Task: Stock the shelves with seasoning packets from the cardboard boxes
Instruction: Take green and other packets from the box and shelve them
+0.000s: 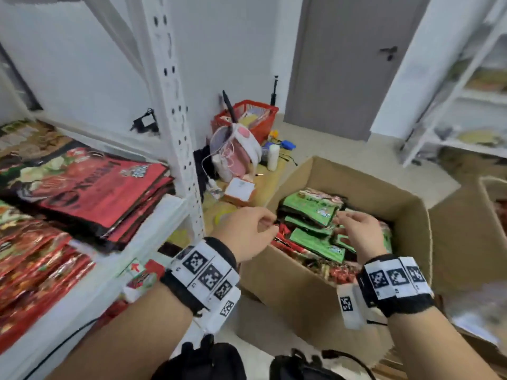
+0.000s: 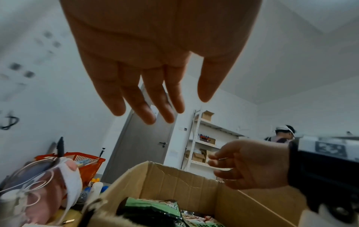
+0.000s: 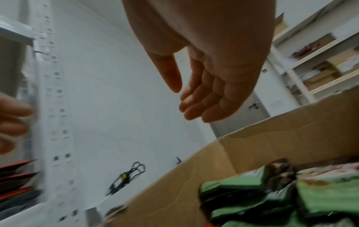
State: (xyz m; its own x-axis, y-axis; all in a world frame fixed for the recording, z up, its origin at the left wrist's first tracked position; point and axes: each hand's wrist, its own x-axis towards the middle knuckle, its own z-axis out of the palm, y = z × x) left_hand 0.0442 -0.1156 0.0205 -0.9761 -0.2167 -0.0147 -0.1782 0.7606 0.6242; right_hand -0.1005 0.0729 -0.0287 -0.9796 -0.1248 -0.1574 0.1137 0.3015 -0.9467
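The open cardboard box (image 1: 310, 281) on the floor held green seasoning packets (image 1: 312, 208) atop red ones. Both hands hovered over it, empty: the left hand (image 1: 247, 233) loosely spread, the right hand (image 1: 359, 231) relaxed. Red packets (image 1: 93, 187) lay stacked on the shelf (image 1: 90, 292).

Both hands, left (image 1: 248, 233) and right (image 1: 356, 231), hover empty, fingers relaxed.
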